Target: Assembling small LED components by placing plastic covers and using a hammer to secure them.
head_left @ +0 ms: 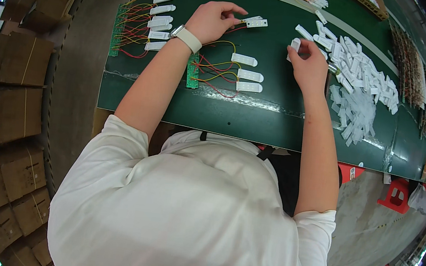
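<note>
1. Near the middle, a small green board [193, 70] lies flat, its wires fanned to white strips [250, 75] for easy reach.
2. The left hand [212, 20] pinches a white strip [255, 21], upper middle.
3. The right hand [308, 64] pinches a white piece [295, 45], just beside the white pile [357, 81] at right.

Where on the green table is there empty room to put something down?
Bare green table runs along the near edge, below the wired white pieces. More lies between the left hand and right hand. It is crowded at the white pile and the far-left wired board.
</note>
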Demonstrator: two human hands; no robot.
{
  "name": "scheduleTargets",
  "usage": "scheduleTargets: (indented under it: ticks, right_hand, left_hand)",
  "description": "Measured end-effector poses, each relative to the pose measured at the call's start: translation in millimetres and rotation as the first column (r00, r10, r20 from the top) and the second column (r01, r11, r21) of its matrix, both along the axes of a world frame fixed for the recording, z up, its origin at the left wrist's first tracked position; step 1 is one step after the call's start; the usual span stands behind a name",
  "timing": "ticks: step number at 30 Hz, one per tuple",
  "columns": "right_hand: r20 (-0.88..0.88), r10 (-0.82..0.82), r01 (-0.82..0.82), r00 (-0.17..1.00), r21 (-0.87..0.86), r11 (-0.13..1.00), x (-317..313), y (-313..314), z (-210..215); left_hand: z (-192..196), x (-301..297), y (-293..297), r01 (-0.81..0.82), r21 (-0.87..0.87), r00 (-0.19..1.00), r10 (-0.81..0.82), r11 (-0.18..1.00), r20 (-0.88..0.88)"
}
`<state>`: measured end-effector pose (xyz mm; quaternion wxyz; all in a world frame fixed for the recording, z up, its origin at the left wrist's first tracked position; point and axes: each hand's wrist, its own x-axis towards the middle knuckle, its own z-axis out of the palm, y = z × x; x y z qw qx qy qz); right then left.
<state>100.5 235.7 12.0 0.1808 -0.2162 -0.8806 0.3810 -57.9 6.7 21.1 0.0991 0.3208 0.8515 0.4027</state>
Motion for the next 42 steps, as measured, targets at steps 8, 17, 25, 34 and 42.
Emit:
scheduleTargets:
  ticks: [8, 17, 25, 34, 42]
  right_hand:
    - [-0.250, 0.165, -0.180, 0.954, -0.041, 0.983, -32, -10, -35]
    - [0.007, 0.410, -0.401, 0.912, 0.231, 0.887, -32, -28, -17]
    - [0.073, 0.315, -0.319, 0.946, 0.048, 0.947, -31, -18, -6]
    - [-0.052, 0.268, -0.269, 0.962, -0.352, 0.897, -35, -15, -13]
    - [0.115, 0.265, -0.192, 0.957, -0.431, 0.882, -21, -23, 5]
  left_hand:
    - [-1, 9, 6, -0.026, 0.321, 0.975, -0.047, 0.947, 0.217]
    - [2, 17, -8, -0.046, 0.422, 0.981, -0.038, 0.906, 0.190]
    - [-3, 17, -1, -0.022, 0.388, 0.987, -0.042, 0.921, 0.155]
    - [-9, 23, 3, 0.052, 0.362, 0.998, -0.063, 0.931, 0.018]
    - [3, 42, 4, -0.162, 0.350, 0.861, 0.305, 0.923, -0.406]
